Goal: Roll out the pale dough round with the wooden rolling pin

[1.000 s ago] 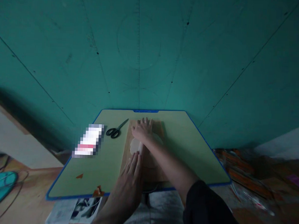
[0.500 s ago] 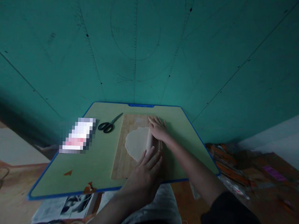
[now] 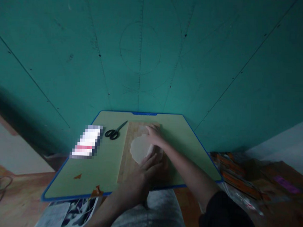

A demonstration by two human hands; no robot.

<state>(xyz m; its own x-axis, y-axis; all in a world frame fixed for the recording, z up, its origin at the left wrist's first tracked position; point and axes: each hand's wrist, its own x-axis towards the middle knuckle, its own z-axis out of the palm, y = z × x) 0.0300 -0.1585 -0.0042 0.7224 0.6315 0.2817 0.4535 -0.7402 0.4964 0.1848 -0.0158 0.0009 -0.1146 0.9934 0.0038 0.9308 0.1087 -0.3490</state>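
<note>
A thin round sheet of pale dough point(image 3: 139, 148) with a wavy edge lies on a wooden board point(image 3: 124, 169). Across its right part lies a light rolling pin point(image 3: 151, 150), slanting, with much of it hidden under my hands. At its near end is my left hand point(image 3: 143, 172), fingers laid over the pin. My right hand point(image 3: 155, 135) presses on the far end, fingers bent over it. Some dough also shows on the right side of the pin.
The board rests on a pale green table point(image 3: 105, 168) with a blue rim. Left of the board lie black-handled scissors point(image 3: 114, 133), a pixelated white-and-pink item point(image 3: 87, 142) and an orange-brown scrap point(image 3: 78, 176). Behind stands a green wall point(image 3: 148, 60); cartons point(image 3: 238, 176) lie to the right.
Both hands and the rolling pin have moved left relative to the board, over the dough. The pin now slants more. The whole view has shifted slightly.
</note>
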